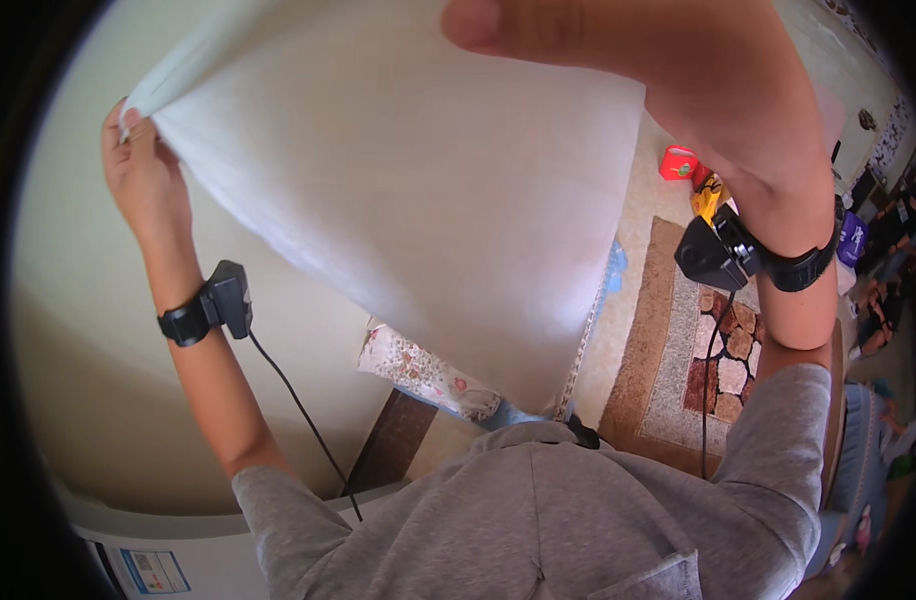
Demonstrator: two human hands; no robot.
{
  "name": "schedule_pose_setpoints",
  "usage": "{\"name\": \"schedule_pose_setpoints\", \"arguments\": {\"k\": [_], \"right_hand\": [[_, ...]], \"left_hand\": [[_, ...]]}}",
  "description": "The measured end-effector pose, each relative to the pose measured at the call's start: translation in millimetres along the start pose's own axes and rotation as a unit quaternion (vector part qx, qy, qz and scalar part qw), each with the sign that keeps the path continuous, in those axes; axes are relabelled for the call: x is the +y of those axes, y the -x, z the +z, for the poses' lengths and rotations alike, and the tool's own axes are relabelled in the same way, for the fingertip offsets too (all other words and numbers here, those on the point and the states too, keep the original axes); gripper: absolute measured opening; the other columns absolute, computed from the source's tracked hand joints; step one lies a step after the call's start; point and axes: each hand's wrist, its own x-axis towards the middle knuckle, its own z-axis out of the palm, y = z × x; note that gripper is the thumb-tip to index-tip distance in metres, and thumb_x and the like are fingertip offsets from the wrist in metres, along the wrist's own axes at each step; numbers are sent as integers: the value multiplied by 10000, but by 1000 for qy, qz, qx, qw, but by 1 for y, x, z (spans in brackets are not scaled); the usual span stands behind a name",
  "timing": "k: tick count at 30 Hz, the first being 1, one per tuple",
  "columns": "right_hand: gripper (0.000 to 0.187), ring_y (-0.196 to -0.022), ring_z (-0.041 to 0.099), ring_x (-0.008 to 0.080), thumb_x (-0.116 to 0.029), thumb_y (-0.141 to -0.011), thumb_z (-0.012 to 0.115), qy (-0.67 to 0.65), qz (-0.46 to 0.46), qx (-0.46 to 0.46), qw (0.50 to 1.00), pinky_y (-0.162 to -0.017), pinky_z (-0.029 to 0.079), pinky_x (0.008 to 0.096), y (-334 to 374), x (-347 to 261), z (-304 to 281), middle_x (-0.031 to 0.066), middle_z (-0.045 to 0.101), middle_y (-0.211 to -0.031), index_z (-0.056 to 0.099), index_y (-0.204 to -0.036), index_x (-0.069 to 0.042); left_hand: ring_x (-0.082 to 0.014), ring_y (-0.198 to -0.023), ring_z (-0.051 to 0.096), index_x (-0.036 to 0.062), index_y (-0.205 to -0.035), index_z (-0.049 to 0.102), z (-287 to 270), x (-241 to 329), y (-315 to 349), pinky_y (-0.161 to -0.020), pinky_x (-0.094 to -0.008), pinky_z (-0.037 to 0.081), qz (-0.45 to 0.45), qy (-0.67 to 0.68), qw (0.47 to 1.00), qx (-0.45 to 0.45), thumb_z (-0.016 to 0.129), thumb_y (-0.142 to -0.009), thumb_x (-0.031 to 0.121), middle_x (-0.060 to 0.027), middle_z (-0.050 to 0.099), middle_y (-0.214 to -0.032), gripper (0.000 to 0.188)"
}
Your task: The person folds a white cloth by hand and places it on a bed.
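Note:
A large white cloth [408, 190] is held up in front of me, spread between my raised hands and hanging down toward my chest. At the far left, my left hand [146, 180] pinches a gathered corner of it, and folds run out from those fingers. My right hand [588, 35] is close to the camera at the top, its thumb lying across the front of the cloth. The other right fingers are hidden, and the upper edge of the cloth runs out of the picture. Each wrist wears a black strapped device [228, 298] with a cable.
Floral fabric [428, 370] shows below the cloth. At right lies a brown and beige rug [668, 350] with a stone pattern. Beyond it are a red container [678, 162] and a yellow package [708, 198]. A pale wall [88, 330] stands at left, above a white surface [218, 550].

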Motion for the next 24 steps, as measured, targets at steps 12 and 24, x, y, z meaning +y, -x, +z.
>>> {"name": "schedule_pose_setpoints", "arguments": {"k": [12,24], "right_hand": [[164,-800,516,83,16,-883,609,-200,27,63,977,-679,402,201,30,29,-42,-5,544,-836,508,-792,-76],[289,-634,356,103,28,-669,721,219,96,6,971,-551,276,248,66,78,-83,44,387,-697,435,-645,-5]], "left_hand": [[-220,-979,624,-33,-1182,503,37,65,11,-883,-331,510,25,-104,992,62,475,-968,105,-152,618,-1095,257],[-104,-602,296,83,-838,355,73,69,85,-562,-271,253,-6,45,988,-147,554,-922,83,-21,352,-722,215]]}}
